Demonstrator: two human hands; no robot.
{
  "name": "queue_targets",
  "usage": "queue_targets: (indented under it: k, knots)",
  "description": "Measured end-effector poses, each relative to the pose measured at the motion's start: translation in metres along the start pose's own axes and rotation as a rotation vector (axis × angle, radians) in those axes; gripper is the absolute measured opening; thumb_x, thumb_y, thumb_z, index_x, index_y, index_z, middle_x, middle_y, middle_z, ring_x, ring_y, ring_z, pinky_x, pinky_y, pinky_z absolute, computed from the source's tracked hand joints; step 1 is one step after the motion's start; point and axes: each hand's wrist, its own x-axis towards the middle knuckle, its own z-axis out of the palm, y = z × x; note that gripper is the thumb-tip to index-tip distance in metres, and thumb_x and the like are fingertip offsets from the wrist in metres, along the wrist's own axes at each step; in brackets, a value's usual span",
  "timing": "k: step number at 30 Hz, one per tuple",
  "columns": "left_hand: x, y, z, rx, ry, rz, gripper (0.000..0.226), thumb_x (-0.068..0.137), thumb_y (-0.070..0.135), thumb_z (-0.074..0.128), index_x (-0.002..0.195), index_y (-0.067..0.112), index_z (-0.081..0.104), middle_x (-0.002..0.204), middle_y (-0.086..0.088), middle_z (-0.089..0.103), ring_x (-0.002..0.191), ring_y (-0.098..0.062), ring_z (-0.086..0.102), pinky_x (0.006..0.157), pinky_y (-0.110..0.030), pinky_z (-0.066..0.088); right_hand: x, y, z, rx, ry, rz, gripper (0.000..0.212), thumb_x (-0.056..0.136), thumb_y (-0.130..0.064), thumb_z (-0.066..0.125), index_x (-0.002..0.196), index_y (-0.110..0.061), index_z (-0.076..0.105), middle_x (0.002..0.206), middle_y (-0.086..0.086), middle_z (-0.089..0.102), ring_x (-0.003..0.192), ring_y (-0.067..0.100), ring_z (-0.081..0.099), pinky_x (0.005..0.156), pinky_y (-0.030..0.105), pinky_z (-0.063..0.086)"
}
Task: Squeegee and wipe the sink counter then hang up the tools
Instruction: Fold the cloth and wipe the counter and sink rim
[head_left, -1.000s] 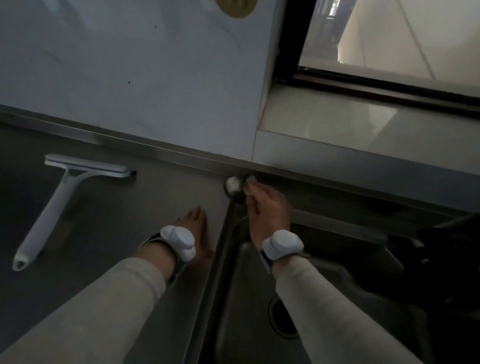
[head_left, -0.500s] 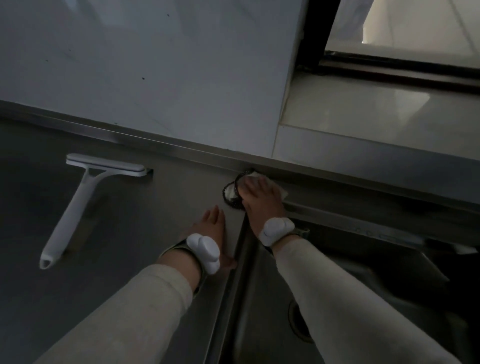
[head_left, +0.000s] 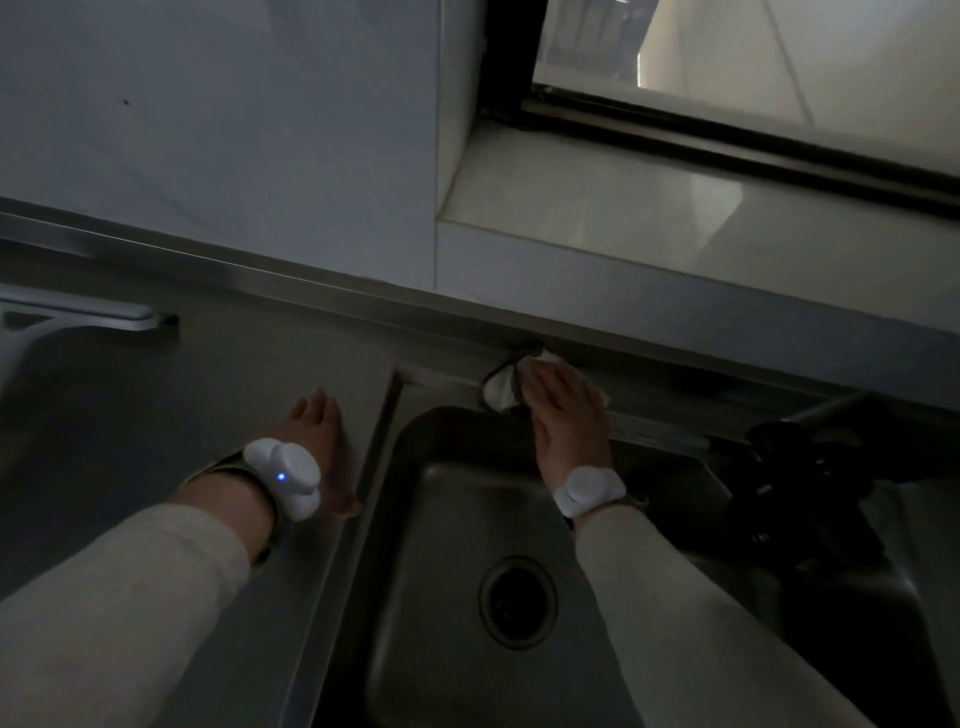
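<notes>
Your right hand (head_left: 563, 415) lies flat, fingers straight, pressing the white cloth (head_left: 500, 387) onto the counter strip behind the sink (head_left: 452, 519), at 12 o'clock from the drain (head_left: 517, 603). Your left hand (head_left: 319, 441) rests open-palmed on the counter (head_left: 208, 395). The squeegee (head_left: 67, 317) lies at 9 o'clock, frame edge.

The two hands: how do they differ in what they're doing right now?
The right hand presses a white cloth onto the ledge behind the sink; the left hand lies flat on the bare counter, holding nothing. The right reaches farther back. Both wear white wrist devices.
</notes>
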Motion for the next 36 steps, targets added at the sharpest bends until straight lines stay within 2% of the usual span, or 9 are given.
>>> queue_targets:
  k: [3,6,10,15,20,26,30,33,36]
  knots:
    - [-0.001,-0.001,-0.002,0.004,0.001,-0.006,0.127,0.067,0.062,0.069,0.147,-0.005,-0.002,0.158,-0.020,-0.001,0.148,-0.032,0.003,0.121,-0.032,0.012,-0.024,0.031,-0.012,-0.017,0.038,0.127,0.051,0.086,-0.003,0.046,0.137,-0.014,0.049,0.142,0.010,0.048,0.136,0.029,0.037,0.110,0.044,0.029]
    - [0.002,-0.001,0.000,0.029,0.026,0.007,0.122,0.059,0.069,0.068,0.143,-0.004,0.016,0.152,-0.019,0.020,0.143,-0.033,0.020,0.119,-0.035,0.021,-0.043,0.050,-0.020,-0.091,0.055,0.299,0.052,0.090,-0.018,0.031,0.141,-0.013,0.042,0.147,0.011,0.042,0.139,0.031,0.032,0.112,0.046,0.022]
    - [-0.001,0.000,-0.004,0.055,0.066,0.032,0.110,0.059,0.066,0.070,0.137,0.001,0.029,0.144,-0.016,0.033,0.135,-0.030,0.036,0.109,-0.031,0.034,-0.050,0.048,-0.022,-0.091,0.119,0.665,0.061,0.091,-0.032,0.027,0.148,-0.013,0.027,0.156,0.013,0.022,0.142,0.035,0.020,0.114,0.041,0.012]
    - [0.000,-0.006,-0.003,0.042,0.037,0.036,0.124,0.052,0.071,0.068,0.141,-0.003,0.023,0.149,-0.020,0.025,0.140,-0.034,0.025,0.115,-0.038,0.029,-0.028,0.041,-0.037,0.010,0.148,1.075,0.058,0.103,-0.031,0.028,0.151,-0.007,0.008,0.158,0.017,0.009,0.144,0.035,0.010,0.114,0.036,0.003]
    - [-0.002,-0.004,-0.003,0.064,0.045,0.049,0.122,0.058,0.068,0.071,0.144,-0.001,0.019,0.153,-0.020,0.019,0.142,-0.034,0.022,0.115,-0.036,0.029,-0.005,0.042,-0.045,0.041,0.139,1.225,0.064,0.100,-0.032,0.036,0.152,-0.011,0.004,0.158,0.017,0.007,0.144,0.036,0.008,0.117,0.044,0.005]
    - [-0.001,-0.004,-0.004,0.076,0.047,0.048,0.127,0.060,0.067,0.072,0.147,-0.001,0.010,0.157,-0.019,0.010,0.146,-0.031,0.014,0.118,-0.035,0.024,0.003,0.010,-0.029,-0.057,0.174,1.017,0.054,0.085,-0.008,0.053,0.137,-0.006,0.039,0.147,0.023,0.031,0.136,0.039,0.028,0.111,0.044,0.017]
    - [-0.001,-0.003,-0.006,0.079,0.020,0.039,0.130,0.060,0.069,0.070,0.148,-0.001,0.005,0.158,-0.018,0.006,0.148,-0.030,0.009,0.119,-0.035,0.022,0.004,-0.021,0.003,0.004,0.253,0.644,0.043,0.073,0.003,0.051,0.115,0.000,0.061,0.125,0.028,0.055,0.117,0.047,0.049,0.106,0.053,0.031]
    - [-0.003,-0.001,-0.008,0.097,-0.014,0.032,0.126,0.066,0.066,0.069,0.148,-0.002,0.001,0.159,-0.018,0.001,0.148,-0.029,0.005,0.119,-0.034,0.019,-0.007,-0.028,0.015,0.123,0.262,0.437,0.044,0.078,0.011,0.049,0.118,-0.001,0.063,0.129,0.022,0.056,0.125,0.041,0.048,0.114,0.050,0.025]
    - [-0.005,0.000,-0.008,0.086,0.008,0.041,0.125,0.064,0.065,0.070,0.148,-0.001,0.004,0.158,-0.017,0.005,0.147,-0.030,0.010,0.118,-0.035,0.022,-0.021,-0.013,0.005,0.147,0.234,0.364,0.042,0.084,0.008,0.045,0.122,0.001,0.060,0.132,0.022,0.054,0.127,0.038,0.046,0.113,0.050,0.028]
